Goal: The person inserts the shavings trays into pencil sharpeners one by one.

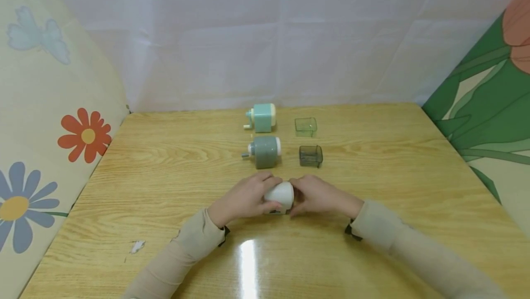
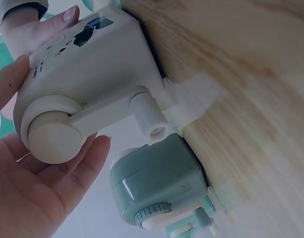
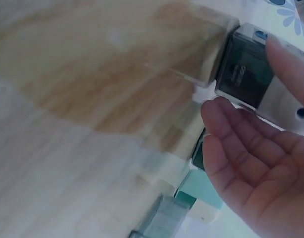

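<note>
Left hand and right hand grip a white sharpener between them, its dark drawer inserted; nearer the surface's far edge lie two loose drawers.

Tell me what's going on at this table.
A person is handling a white crank sharpener with both hands. The left hand grips it, and the right hand is at its opposite end; its exact hold is unclear. Farther back stand a grey-green sharpener and a teal sharpener. To their right lie a dark see-through bin and a green see-through bin.
</note>
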{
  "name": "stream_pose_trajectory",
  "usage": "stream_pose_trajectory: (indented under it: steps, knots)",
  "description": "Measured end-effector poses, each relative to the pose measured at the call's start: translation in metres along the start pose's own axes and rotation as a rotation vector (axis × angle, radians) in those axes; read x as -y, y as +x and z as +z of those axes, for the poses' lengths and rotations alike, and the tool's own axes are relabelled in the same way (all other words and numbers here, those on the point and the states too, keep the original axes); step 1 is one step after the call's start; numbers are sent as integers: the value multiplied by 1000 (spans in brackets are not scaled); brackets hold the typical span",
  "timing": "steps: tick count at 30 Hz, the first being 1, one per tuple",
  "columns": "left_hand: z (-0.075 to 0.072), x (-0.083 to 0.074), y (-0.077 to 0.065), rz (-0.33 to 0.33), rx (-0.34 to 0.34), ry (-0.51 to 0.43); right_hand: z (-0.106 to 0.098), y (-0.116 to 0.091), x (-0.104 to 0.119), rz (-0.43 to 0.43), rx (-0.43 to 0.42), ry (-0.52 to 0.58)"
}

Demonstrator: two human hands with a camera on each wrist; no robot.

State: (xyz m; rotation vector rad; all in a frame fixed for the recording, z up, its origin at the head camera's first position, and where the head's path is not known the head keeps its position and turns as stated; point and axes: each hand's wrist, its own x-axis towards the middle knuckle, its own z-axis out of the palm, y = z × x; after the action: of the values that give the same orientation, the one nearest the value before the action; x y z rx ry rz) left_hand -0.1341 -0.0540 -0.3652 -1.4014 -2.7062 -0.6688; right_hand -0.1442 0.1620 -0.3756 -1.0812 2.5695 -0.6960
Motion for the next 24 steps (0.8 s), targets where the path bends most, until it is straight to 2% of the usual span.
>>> stream_pose_trajectory:
  steps: [5, 11, 15, 19, 24]
  knots:
    - [-1, 1, 1, -8, 16, 16, -10, -5, -3, 54, -29, -33]
    - [0, 3, 0, 22, -7, 29, -26, -10, -11, 157, -156, -222]
    - [-2, 4, -2, 47, -33, 30, -36, -8, -25, 188, -203, -299]
    - [-3, 4, -3, 62, -52, 28, -43, -4, -43, 233, -194, -320]
    - [-4, 5, -4, 72, -68, 35, -46, -1, -57, 275, -141, -297]
